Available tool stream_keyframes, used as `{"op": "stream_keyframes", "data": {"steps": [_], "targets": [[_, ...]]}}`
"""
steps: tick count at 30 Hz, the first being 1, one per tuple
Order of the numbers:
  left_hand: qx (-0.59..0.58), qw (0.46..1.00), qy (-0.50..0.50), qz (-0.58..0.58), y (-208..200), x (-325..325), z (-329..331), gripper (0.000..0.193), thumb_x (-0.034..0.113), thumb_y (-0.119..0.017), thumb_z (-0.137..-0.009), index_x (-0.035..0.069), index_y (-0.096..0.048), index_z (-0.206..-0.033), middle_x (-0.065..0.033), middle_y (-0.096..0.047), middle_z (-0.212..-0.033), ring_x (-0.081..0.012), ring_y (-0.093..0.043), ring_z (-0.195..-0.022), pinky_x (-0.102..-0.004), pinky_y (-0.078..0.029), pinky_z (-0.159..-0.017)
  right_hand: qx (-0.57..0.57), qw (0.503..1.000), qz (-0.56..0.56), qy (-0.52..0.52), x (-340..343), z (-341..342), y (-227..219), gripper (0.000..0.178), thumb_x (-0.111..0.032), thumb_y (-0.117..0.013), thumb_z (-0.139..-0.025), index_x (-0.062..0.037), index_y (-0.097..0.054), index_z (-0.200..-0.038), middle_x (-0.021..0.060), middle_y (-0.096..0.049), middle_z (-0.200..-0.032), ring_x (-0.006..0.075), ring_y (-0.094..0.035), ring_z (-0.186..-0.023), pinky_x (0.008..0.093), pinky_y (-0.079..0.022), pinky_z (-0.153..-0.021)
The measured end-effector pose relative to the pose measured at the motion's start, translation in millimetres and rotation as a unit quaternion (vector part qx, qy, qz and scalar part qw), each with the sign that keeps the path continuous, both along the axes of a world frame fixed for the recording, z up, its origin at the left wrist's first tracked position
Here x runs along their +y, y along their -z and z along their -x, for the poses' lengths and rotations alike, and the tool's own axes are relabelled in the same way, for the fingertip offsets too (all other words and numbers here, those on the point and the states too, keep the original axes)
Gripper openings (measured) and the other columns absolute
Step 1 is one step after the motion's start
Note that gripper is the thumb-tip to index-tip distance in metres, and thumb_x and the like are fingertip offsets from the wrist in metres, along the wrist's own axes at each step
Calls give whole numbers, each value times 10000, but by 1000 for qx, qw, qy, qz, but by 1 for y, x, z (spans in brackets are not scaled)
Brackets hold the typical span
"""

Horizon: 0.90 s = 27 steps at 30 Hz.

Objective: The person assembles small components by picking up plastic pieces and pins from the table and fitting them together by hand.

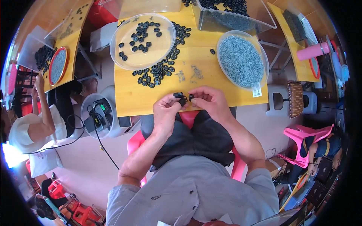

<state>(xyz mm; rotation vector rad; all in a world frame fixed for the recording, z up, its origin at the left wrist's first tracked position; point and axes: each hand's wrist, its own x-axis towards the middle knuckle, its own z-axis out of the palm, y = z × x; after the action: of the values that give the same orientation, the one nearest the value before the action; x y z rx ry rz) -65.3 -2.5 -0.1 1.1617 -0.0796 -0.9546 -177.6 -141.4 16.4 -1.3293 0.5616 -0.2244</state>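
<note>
My left hand (166,110) is closed on a few small black plastic pieces (182,101), above the near edge of the yellow table (143,105). Close beside it, my right hand (212,102) pinches one small black piece (191,96) between thumb and fingers. The fingertips of both hands almost meet. Just beyond them lie loose silver screws (195,72) in small heaps. Black oval pieces with two holes (152,76) are scattered left of the screws. A round clear tray (113,52) holds thicker black pieces, and a round tub (265,62) at the right is full of screws.
A clear bin (226,25) of black parts stands at the back right. Left of my seat is a bucket (85,107) with a power tool and cable. A co-worker (37,124) sits at a table on the left; another (324,150) is at lower right. A stool (278,101) stands right.
</note>
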Motion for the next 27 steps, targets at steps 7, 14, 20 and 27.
{"op": "stream_keyframes", "data": {"steps": [7, 14, 20, 27], "targets": [[-7, 1000, 20, 10, 4, 0, -1, 201, -95, -546, -868, -46, -665, -1022, -108, -703, -942, -157, -685, -801, -277, -557, -745, -15, 1000, -7, 1, 3, -2, 1, 206, 34, -634, -869, 30, -645, -1075, 59, -685, -933, 76, -637, -813, 216, -526, -730], [14, 999, 24, 16, 1, 0, -1, 175, -88, -551, -876, -47, -663, -1005, -130, -705, -927, -187, -695, -789, -281, -564, -718, -6, 999, -39, 17, 4, -2, 3, 175, 22, -628, -890, 39, -635, -1064, 80, -699, -887, 96, -658, -747, 224, -538, -673], [16, 1000, 18, 17, 0, -1, -3, 152, -74, -571, -886, -52, -662, -1006, -138, -707, -932, -189, -699, -792, -285, -572, -723, 3, 999, -38, 16, 3, -4, 4, 168, 12, -621, -900, 41, -633, -1065, 85, -702, -869, 100, -659, -739, 221, -536, -665], [53, 998, 35, 28, -10, -3, -5, 147, -65, -566, -889, -46, -672, -989, -120, -708, -903, -174, -697, -789, -280, -572, -754, 1, 999, -37, 21, 1, -3, 6, 170, 9, -621, -899, 46, -640, -1064, 83, -700, -859, 101, -658, -718, 227, -540, -667]]}}
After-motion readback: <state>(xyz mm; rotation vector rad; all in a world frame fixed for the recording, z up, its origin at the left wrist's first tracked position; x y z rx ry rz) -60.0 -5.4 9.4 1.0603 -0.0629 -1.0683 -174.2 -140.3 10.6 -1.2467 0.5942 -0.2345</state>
